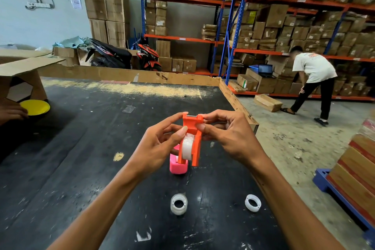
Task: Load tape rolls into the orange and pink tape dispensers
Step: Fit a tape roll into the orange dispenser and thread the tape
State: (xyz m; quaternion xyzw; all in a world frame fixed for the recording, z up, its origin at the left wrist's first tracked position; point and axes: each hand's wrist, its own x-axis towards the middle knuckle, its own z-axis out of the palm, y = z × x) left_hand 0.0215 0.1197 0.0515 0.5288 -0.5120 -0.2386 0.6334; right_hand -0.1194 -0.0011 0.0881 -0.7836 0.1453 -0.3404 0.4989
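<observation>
Black table (pixel 85 148): both hands' grip clamps orange dispenser (pixel 191 128) (pink dispenser (pixel 177 166) half hidden).

Both bare forearms rise from the lower edge of the view and converge over the middle of the bench. The left hand (pixel 160 144) is raised, palm turned inward, its fingers curled; thumb and forefinger pinch the left side of the orange dispenser (pixel 191 138), the thumb tip pressed near the tape roll (pixel 187 146) seated inside it. The right hand (pixel 227 134) mirrors it, palm inward, wrist slightly bent, forefinger hooked over the dispenser's upper right corner and thumb set against its right side. Both hands are closed on the dispenser, held clear above the bench surface.
</observation>
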